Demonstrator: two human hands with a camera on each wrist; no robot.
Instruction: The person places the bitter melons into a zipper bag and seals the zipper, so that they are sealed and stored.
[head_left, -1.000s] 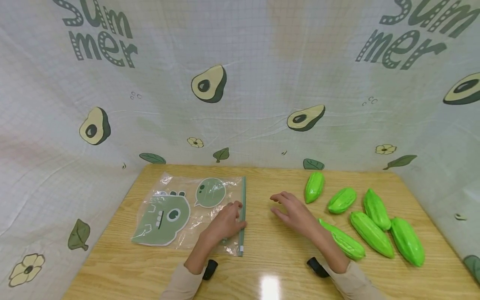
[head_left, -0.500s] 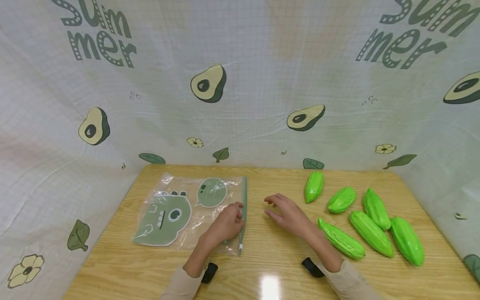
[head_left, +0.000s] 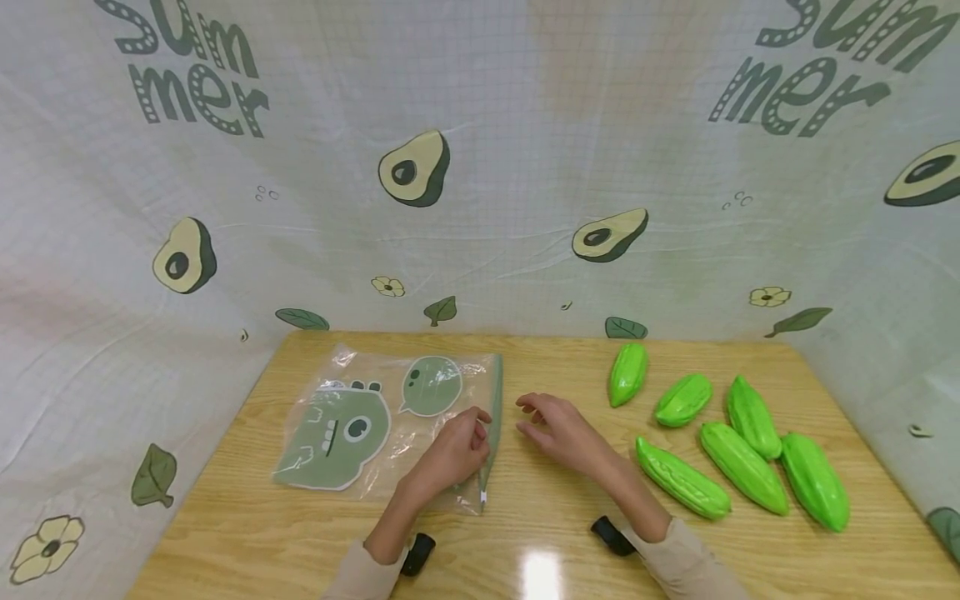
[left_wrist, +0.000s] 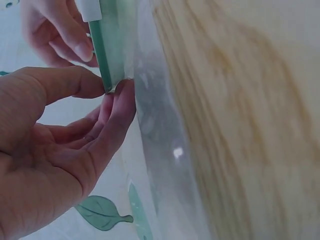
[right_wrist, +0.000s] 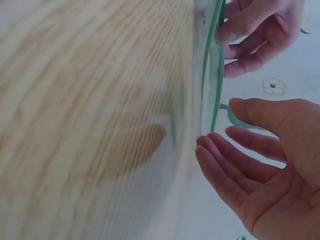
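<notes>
A clear zip bag [head_left: 405, 442] printed with a green one-eyed monster lies on the left half of the table, its green zip edge [head_left: 497, 387] facing right. My left hand [head_left: 453, 450] pinches that edge between thumb and fingers, as the left wrist view shows, and the zip strip [left_wrist: 102, 60] stands raised there. A small white slider [head_left: 483, 497] sits at its near end. Just right of the zip, my right hand [head_left: 562, 429] hovers with loosely bent fingers and nothing in them. In the right wrist view its fingertips [right_wrist: 202, 142] come close to the bag's mouth [right_wrist: 212, 100].
Several bright green, ridged, gourd-like pieces lie at the right, among them a bumpy one [head_left: 682, 479] behind my right forearm and a short one [head_left: 628, 375] farther back. A printed cloth [head_left: 517, 167] hangs around the wooden table [head_left: 555, 517].
My right hand has moved left toward the bag. The left hand has shifted slightly right, drawing the bag with it, and the zip edge has lifted and turned.
</notes>
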